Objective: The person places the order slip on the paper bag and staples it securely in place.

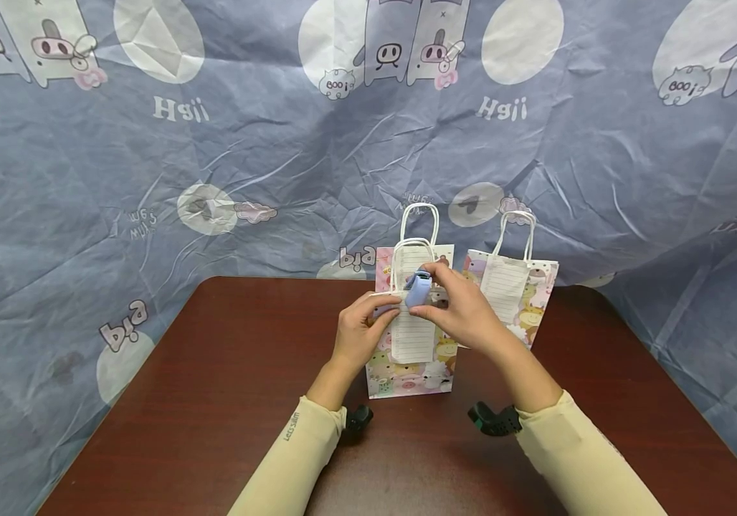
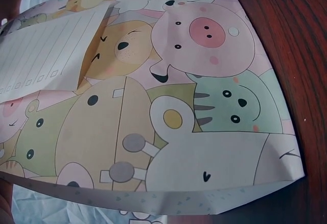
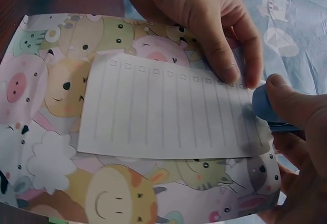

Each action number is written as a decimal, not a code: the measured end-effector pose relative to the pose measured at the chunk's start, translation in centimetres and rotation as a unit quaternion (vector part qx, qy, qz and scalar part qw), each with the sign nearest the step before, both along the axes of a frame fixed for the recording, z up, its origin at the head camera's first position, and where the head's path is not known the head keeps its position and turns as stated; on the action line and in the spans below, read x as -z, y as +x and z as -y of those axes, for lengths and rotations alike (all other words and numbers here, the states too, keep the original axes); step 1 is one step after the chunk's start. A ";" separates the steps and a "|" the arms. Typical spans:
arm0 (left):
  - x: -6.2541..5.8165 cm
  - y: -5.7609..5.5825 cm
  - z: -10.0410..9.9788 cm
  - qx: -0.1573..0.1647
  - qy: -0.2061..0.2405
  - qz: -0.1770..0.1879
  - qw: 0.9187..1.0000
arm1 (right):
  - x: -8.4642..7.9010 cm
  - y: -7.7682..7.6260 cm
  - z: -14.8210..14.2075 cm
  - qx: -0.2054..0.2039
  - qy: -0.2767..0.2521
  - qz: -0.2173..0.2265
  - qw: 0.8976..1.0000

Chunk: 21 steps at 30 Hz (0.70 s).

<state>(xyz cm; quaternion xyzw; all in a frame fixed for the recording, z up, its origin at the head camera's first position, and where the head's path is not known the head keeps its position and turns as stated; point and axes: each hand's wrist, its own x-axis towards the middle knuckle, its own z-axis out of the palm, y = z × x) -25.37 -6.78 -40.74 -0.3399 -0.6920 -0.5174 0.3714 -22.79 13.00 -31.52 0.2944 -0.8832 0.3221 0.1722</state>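
Observation:
A paper gift bag (image 1: 407, 378) printed with cartoon animals stands upright on the table, its white handles up. A lined checklist sheet (image 1: 413, 342) lies against its front, reaching the top edge. My left hand (image 1: 358, 331) pinches the bag's top edge beside the sheet, thumb in front. My right hand (image 1: 468, 312) grips a small blue stapler (image 1: 418, 289) placed over the top edge of sheet and bag. In the right wrist view the blunt end of the stapler (image 3: 261, 104) sits at the sheet's edge under the thumb. The left wrist view shows the bag's printed front (image 2: 204, 157).
Behind and to the right stands a similar bag (image 1: 539, 297) with a lined sheet (image 1: 504, 287) on its front. Another handle (image 1: 419, 208) rises behind the held bag. A blue patterned cloth (image 1: 265, 158) hangs behind the brown table (image 1: 226, 380).

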 end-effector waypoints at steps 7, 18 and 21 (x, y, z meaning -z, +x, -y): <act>0.0 0.0 -0.1 -0.005 0.001 -0.003 1.000 | -0.9 0.1 -0.3 -0.026 0.039 0.037 0.998; -0.1 0.1 -0.2 -0.007 0.001 -0.005 1.000 | -1.5 -0.3 -0.3 -0.018 0.069 0.077 0.995; 0.0 0.1 -0.3 -0.010 0.001 -0.001 1.000 | -1.6 -0.4 -0.2 -0.020 0.073 0.082 0.994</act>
